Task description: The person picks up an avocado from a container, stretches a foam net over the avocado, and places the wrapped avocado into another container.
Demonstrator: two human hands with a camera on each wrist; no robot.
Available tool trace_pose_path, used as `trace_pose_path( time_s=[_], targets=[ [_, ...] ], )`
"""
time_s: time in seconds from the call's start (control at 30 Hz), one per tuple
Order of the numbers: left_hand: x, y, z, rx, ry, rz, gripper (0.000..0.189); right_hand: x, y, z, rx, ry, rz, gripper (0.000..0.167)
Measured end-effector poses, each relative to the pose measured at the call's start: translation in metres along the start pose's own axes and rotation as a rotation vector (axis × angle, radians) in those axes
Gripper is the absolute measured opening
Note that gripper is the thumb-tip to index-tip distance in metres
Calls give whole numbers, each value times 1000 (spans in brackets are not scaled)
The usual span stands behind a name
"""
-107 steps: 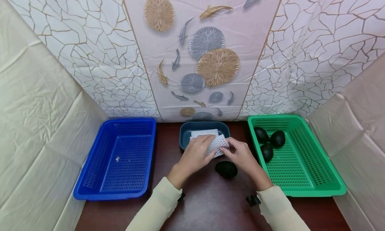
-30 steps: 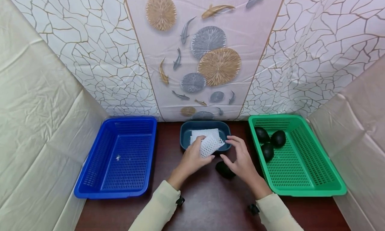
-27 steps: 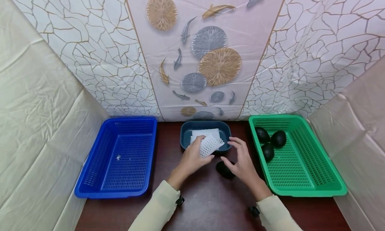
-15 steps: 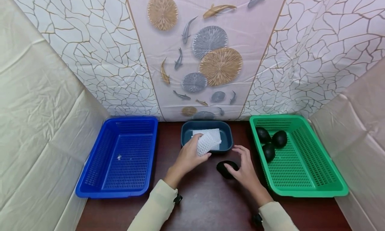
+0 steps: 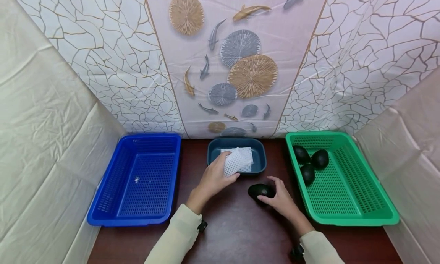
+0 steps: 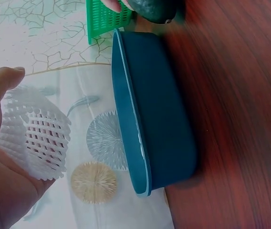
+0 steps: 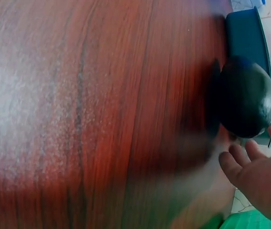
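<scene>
Lower centre: left hand holds the net; right hand, spread about the avocado, should grip evenly.

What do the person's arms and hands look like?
The left sleeve and right sleeve are plain pale cream, ending near the wrists. A small black object shows by each sleeve's end, too small to make out. The left hand and right hand wear no gloves.

The head view is taken from above, facing forward and down across the worktop. The dark fruit is shared by both close, sideways-turned wrist views: left, top edge; right, right side.
</scene>
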State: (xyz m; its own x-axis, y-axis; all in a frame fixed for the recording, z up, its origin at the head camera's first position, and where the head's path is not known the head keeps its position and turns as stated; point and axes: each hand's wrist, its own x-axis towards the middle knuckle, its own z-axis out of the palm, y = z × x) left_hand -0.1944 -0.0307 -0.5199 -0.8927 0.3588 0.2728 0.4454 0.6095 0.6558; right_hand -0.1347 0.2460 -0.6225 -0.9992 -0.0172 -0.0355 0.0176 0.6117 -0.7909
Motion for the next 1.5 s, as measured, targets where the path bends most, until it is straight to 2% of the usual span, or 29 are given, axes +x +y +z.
trace_pose_path(
  time_s=[0.17,0.37,0.57,0.93,1.23,1.37,1.5],
  targets=[
    [-1,0,0,5,-20,-23,78,1,3,0,-51,-92,-25,91],
    [-2,-1,0,8,-37,-40,79,0,2,0,-100,-121,-61,85],
    [-2,-3,1,15,-25,-33,78,0,2,1,-124,-127,-95,74],
    [-3,-2,1,29,-23,-30,79,-6,-15,-11,-119,-65,-145,72],
    [-3,-2,-1,47,-6,-8,77,-5,-43,-26,-87,44,-252,75],
    [-2,-2,-1,46,-9,2,77,-3,-55,-36,-45,87,-269,75],
    [-2,-2,-1,51,0,13,77,-1,-66,-46,22,97,-254,75]
  ],
)
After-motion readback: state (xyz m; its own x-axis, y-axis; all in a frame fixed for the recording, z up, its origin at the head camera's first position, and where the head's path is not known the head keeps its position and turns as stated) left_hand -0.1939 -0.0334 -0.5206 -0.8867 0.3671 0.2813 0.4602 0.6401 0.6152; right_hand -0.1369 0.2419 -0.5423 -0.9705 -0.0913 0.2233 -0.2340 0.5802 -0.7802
